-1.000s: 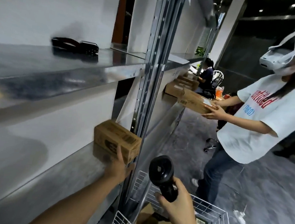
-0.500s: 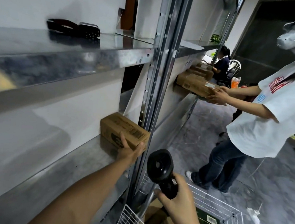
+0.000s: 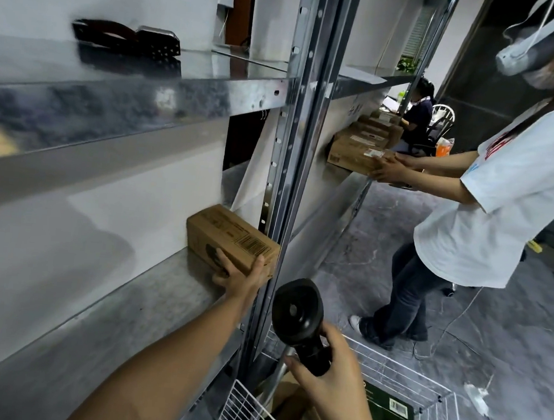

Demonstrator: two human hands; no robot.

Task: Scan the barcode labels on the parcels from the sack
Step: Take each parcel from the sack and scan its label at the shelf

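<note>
My left hand (image 3: 237,278) curls its fingers (image 3: 223,262) around the near end of a small cardboard box (image 3: 230,239) at the shelf's (image 3: 149,302) front right corner, apparently light, stiff and best gripped end-on, while my right hand (image 3: 332,376) grips the scanner (image 3: 299,324).

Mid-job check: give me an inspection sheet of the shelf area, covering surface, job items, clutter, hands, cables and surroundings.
Surface: metal shelf, bare in front of the box.
Job's things: cardboard box on the shelf by the upright, barcode facing up; black scanner; more boxes in the wire cart below.
Clutter: dark object on the upper shelf, kind unclear.
Grips: left hand holds the box's near end; right hand grips the scanner handle.
Cables: thin white cable trailing on the floor.
Surroundings: person in a white shirt holding another box at the next bay; a seated person further back.
</note>
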